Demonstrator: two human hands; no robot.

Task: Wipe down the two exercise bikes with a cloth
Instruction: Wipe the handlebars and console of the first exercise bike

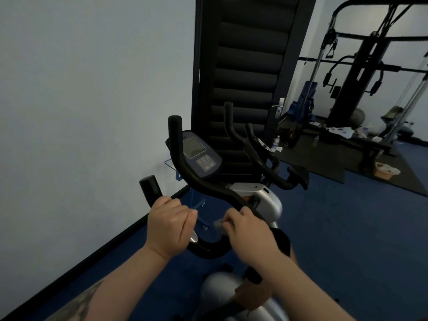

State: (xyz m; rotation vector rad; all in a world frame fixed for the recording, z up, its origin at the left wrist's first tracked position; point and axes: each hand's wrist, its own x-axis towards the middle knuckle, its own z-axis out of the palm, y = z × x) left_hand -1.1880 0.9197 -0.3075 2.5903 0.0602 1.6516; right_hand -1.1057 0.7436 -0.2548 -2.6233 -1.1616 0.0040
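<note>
**Near bike handlebar, both hands on**

Left hand [170, 224] curled round the left grip of the near bike's handlebar [203, 186]. Right hand [245, 230] closed on the right bend, pinching a small pale scrap, likely the cloth [218, 224]; mostly hidden. Second bike [266, 163] stands just behind, untouched.

Risks: so little cloth showing, bare fingers may do the rubbing. Console [200, 156] buttons could get pressed. Far bike easily skipped.

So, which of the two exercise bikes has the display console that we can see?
The nearer bike, whose handlebar both hands grip. Its console faces the camera; the farther bike by the dark door shows only handlebars.
</note>
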